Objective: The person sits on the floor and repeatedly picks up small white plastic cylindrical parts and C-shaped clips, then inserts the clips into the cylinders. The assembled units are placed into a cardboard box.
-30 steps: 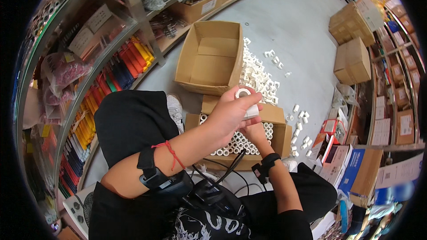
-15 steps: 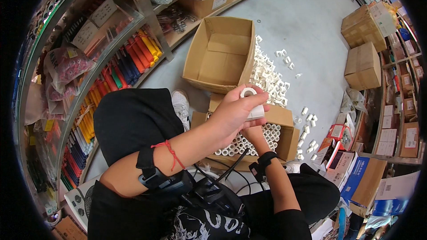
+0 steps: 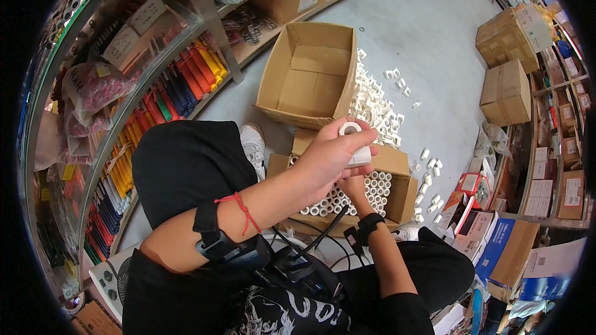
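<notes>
The grey floor (image 3: 422, 43) is spreading across the middle of the view, with metal shelving (image 3: 217, 31) standing along the left. A deep open carton (image 3: 323, 59) is sitting ahead of the person, and a lower box (image 3: 406, 198) is standing open just on its near side, between the person's feet, carrying rows of short white tubes (image 3: 379, 189), many turning their round ends upward. A heap of white clips (image 3: 379, 115) is lying against the carton's right side, and a few loose white tubes (image 3: 428, 180) are scattering over the floor to the right of the box. Both hands are meeting above the box: the left hand (image 3: 328, 154) is closing around a white fitting (image 3: 359, 159), thumb crossing over its middle, so whether it is one piece or two stacked is staying unclear. The right hand (image 3: 352, 187) is sitting just below, on the body side, its fingertips hiding behind the left hand, so I cannot tell whether they are gripping anything or touching the fitting. The fitting is resting in the left hand, the nearer of the two, while the right is lying close underneath. Its long axis is running roughly away from the person, leaning slightly left at the far end, with its ring-shaped opening showing beyond the thumb.
</notes>
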The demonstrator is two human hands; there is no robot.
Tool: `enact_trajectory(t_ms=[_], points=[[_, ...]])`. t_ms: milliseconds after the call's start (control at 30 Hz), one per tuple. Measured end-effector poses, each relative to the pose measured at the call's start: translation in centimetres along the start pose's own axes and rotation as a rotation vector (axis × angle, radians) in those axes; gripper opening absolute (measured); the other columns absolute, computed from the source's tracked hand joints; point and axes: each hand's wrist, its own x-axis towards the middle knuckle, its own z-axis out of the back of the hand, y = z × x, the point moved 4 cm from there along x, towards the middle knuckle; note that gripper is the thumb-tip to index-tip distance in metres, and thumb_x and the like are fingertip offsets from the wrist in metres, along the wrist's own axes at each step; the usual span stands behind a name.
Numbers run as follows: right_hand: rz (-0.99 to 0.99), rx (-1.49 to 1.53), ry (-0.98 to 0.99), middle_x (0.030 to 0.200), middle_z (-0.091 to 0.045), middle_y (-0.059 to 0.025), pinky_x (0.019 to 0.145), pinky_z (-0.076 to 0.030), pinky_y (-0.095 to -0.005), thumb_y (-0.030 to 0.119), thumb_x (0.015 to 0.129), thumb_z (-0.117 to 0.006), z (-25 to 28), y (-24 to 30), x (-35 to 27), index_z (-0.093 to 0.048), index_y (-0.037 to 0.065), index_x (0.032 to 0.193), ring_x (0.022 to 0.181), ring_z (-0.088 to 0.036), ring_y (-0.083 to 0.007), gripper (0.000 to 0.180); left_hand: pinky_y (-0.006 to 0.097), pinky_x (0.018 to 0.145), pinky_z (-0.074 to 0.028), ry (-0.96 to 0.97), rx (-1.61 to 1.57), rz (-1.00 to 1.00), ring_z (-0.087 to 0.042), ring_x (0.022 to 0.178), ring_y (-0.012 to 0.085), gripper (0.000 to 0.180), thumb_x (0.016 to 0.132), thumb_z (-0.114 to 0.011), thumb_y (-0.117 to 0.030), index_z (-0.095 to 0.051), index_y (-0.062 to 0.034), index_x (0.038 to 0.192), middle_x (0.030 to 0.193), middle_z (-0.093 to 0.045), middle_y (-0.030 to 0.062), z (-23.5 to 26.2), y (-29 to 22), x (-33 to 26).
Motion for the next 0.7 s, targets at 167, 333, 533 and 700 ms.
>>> enact_trajectory(t_ms=[167,333,533,700], points=[[-0.109,0.147,-0.09,0.066,-0.059,-0.0164,0.057,-0.045,-0.0376,0.019,0.066,-0.061,-1.3,-1.1,-0.3,-0.061,0.001,0.076,0.063,-0.058,-0.0316,0.02,0.025,0.066,-0.048,-0.002,0.011,-0.008,-0.054,0.087,0.0131,0.02,0.081,-0.054,-0.021,-0.044,-0.0102,0.094,0.092,-0.049,0.005,0.2,0.0,0.0],[-0.2,0.256,-0.081,0.064,-0.058,-0.0182,0.056,-0.044,-0.0366,0.019,0.065,-0.061,-2.2,-2.4,-0.1,-0.06,-0.002,0.072,0.062,-0.058,-0.0312,0.022,0.025,0.067,-0.048,0.011,0.014,0.01,-0.053,0.088,0.013,0.021,0.081,-0.055,-0.021,-0.044,-0.0097,0.095,0.094,-0.048,0.0052,0.2,-0.2,-0.1],[-0.229,0.211,-0.077,0.064,-0.058,-0.0188,0.055,-0.044,-0.0367,0.021,0.066,-0.061,-2.6,-3.1,-0.1,-0.059,-0.002,0.072,0.061,-0.058,-0.0314,0.023,0.026,0.066,-0.048,0.004,0.017,-0.004,-0.053,0.088,0.0136,0.023,0.08,-0.055,-0.021,-0.044,-0.0091,0.096,0.095,-0.048,0.0064,0.1,0.0,0.1],[-0.2,0.274,-0.036,0.063,-0.058,-0.0173,0.055,-0.044,-0.0344,0.022,0.068,-0.06,-2.5,-2.3,0.0,-0.059,-0.003,0.073,0.059,-0.058,-0.0278,0.026,0.026,0.066,-0.048,0.003,0.024,-0.008,-0.053,0.088,0.0138,0.023,0.081,-0.054,-0.022,-0.044,-0.009,0.097,0.096,-0.048,0.0072,0.4,0.0,0.0]])
